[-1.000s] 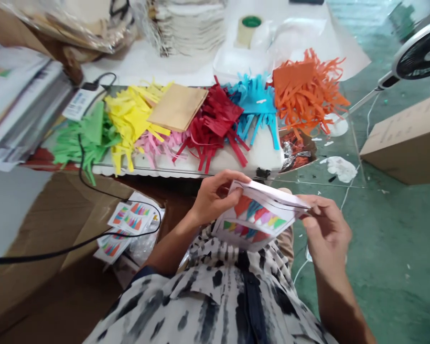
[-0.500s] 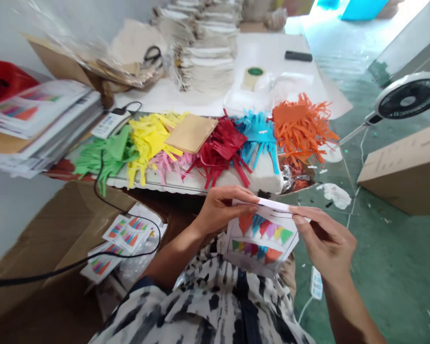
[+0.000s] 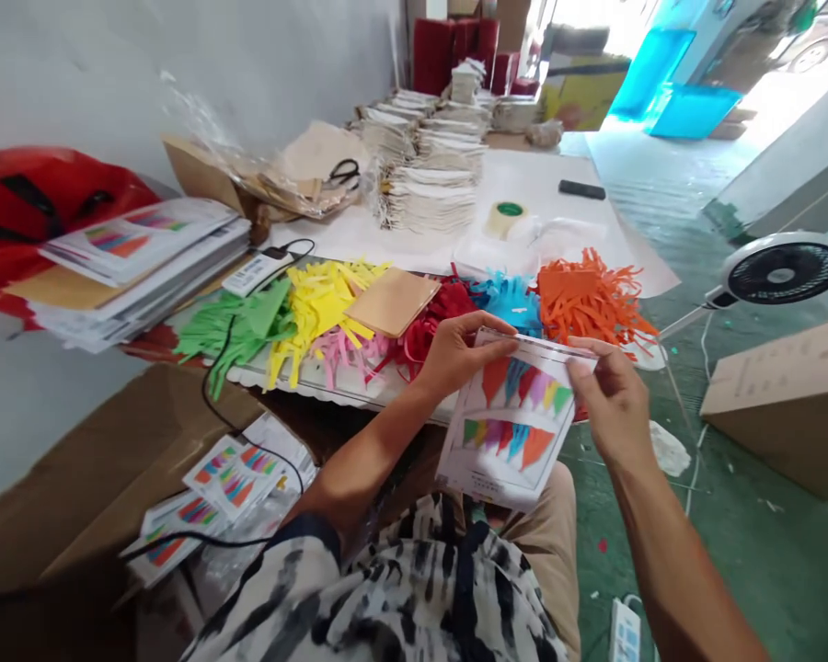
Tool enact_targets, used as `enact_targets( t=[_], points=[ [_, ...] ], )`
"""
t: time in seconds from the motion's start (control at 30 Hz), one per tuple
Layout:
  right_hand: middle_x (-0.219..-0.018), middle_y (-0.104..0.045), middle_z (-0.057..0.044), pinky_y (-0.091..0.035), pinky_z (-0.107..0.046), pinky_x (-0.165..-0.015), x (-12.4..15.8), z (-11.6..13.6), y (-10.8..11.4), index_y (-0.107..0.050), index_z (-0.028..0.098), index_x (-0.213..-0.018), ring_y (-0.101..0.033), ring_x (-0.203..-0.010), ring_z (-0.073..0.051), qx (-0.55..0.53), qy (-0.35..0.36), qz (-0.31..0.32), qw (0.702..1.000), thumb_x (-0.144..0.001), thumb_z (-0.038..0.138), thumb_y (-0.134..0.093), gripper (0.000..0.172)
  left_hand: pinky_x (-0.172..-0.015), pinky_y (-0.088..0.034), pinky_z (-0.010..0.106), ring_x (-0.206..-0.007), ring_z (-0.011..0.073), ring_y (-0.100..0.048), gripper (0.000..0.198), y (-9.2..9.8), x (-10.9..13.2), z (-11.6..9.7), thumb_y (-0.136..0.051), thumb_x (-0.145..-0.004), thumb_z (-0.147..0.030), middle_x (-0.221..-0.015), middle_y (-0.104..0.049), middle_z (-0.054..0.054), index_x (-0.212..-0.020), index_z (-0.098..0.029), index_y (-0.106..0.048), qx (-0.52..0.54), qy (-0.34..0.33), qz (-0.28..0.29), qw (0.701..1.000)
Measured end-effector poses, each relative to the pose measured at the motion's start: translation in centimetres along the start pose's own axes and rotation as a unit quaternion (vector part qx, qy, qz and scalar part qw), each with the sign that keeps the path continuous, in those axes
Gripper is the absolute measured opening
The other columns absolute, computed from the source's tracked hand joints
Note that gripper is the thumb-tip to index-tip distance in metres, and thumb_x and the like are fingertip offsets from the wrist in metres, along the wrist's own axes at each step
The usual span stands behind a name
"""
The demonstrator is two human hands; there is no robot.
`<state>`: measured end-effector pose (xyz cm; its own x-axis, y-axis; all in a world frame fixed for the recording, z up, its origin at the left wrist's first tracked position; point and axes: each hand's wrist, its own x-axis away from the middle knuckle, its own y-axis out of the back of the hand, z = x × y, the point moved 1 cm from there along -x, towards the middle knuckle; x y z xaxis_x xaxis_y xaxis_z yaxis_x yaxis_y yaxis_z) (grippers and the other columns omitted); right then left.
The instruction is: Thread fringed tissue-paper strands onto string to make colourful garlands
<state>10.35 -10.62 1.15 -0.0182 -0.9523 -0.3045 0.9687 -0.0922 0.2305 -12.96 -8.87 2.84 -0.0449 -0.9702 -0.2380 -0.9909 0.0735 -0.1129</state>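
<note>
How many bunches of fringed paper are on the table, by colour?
Green bunch: 1
Yellow bunch: 1
Pink bunch: 1
Red bunch: 1
Blue bunch: 1
Orange bunch: 1
Total: 6

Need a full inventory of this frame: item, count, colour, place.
Printed bunting card: 1, white with multicoloured pennants, held up between hands
Orange bunch, blue bunch, red bunch, pink bunch, yellow bunch, green bunch: 6 paper fringes, one each, along table edge
Kraft paper square: 1, tan, on yellow bunch
Tape roll: 1, cream, green core, behind fringes
Scissors: 1 pair, black handles, far left on packaging
Card stack: 1, multicoloured prints, table's left end
Loose cards: several, on cardboard, lower left
Desk fan: 1, white and black, right
Cardboard box: 1, brown, right
Left hand: on card's left edge
Right hand: on card's top right corner
</note>
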Motion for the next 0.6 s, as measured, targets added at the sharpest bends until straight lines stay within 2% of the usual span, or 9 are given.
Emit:
enact_targets(
  t=[0.1, 0.23, 0.33, 0.4, 0.5, 0.6],
  points=[
    [-0.106, -0.075, -0.003, -0.056, -0.031, -0.066, 0.2, -0.3, -0.6, -0.071, 0.028, -0.121, -0.068, -0.078, -0.019, -0.018, -0.007, 0.004, 1.0, -0.077, 0.044, -0.092, 0.051, -0.058, -0.043, 0.021, -0.063, 0.0089, -0.056, 0.035, 0.2, 0.1, 0.1, -0.094, -0.074, -0.047, -0.078, -0.073, 0.0, -0.091, -0.019, -0.082, -0.028, -0.02, 0.001, 0.999],
    [-0.102, -0.075, -0.002, -0.057, -0.033, -0.071, 0.2, -0.3, -1.0, -0.074, 0.027, -0.111, -0.07, -0.082, -0.019, -0.017, 0.019, -0.028, 0.999, -0.076, 0.041, -0.092, 0.042, -0.065, -0.049, 0.022, -0.072, 0.0116, -0.063, 0.039, 0.2, 0.3, 0.5, -0.092, -0.075, -0.05, -0.089, -0.075, 0.002, -0.094, -0.019, -0.079, 0.001, 0.0, 0.017, 1.0],
    [-0.1, -0.075, -0.003, -0.057, -0.033, -0.071, 0.0, -0.4, -1.1, -0.073, 0.027, -0.109, -0.069, -0.082, -0.02, -0.016, 0.025, -0.041, 0.999, -0.077, 0.041, -0.091, 0.04, -0.062, -0.047, 0.021, -0.069, 0.0108, -0.061, 0.051, 0.1, 0.1, 0.8, -0.098, -0.066, -0.049, -0.086, -0.072, -0.001, -0.102, -0.02, -0.075, 0.029, 0.037, 0.035, 0.998],
    [-0.1, -0.075, -0.003, -0.056, -0.033, -0.07, -0.1, -0.6, -1.1, -0.074, 0.027, -0.109, -0.069, -0.081, -0.02, -0.015, 0.021, -0.039, 0.999, -0.077, 0.041, -0.091, 0.04, -0.06, -0.045, 0.021, -0.068, 0.0104, -0.059, 0.058, 0.1, 0.0, 0.9, -0.101, -0.061, -0.046, -0.085, -0.071, -0.001, -0.105, -0.021, -0.075, 0.019, 0.034, 0.044, 0.998],
    [-0.094, -0.074, -0.002, -0.053, -0.032, -0.064, -0.1, -1.1, -1.0, -0.075, 0.028, -0.109, -0.065, -0.073, -0.018, -0.017, 0.003, -0.024, 1.0, -0.079, 0.042, -0.089, 0.036, -0.06, -0.042, 0.021, -0.067, 0.0098, -0.056, 0.048, 0.3, -0.1, 1.1, -0.099, -0.064, -0.045, -0.085, -0.071, 0.0, -0.1, -0.02, -0.079, -0.012, 0.012, 0.042, 0.999],
    [-0.079, -0.068, 0.001, -0.046, -0.03, -0.054, -0.2, -1.8, -0.9, -0.078, 0.028, -0.107, -0.056, -0.061, -0.016, -0.009, -0.016, -0.024, 1.0, -0.084, 0.047, -0.085, 0.031, -0.061, -0.041, 0.022, -0.065, 0.0092, -0.054, 0.04, 0.5, -0.3, 1.6, -0.096, -0.069, -0.046, -0.079, -0.071, -0.001, -0.095, -0.019, -0.081, -0.013, 0.027, 0.046, 0.998]
  ],
)
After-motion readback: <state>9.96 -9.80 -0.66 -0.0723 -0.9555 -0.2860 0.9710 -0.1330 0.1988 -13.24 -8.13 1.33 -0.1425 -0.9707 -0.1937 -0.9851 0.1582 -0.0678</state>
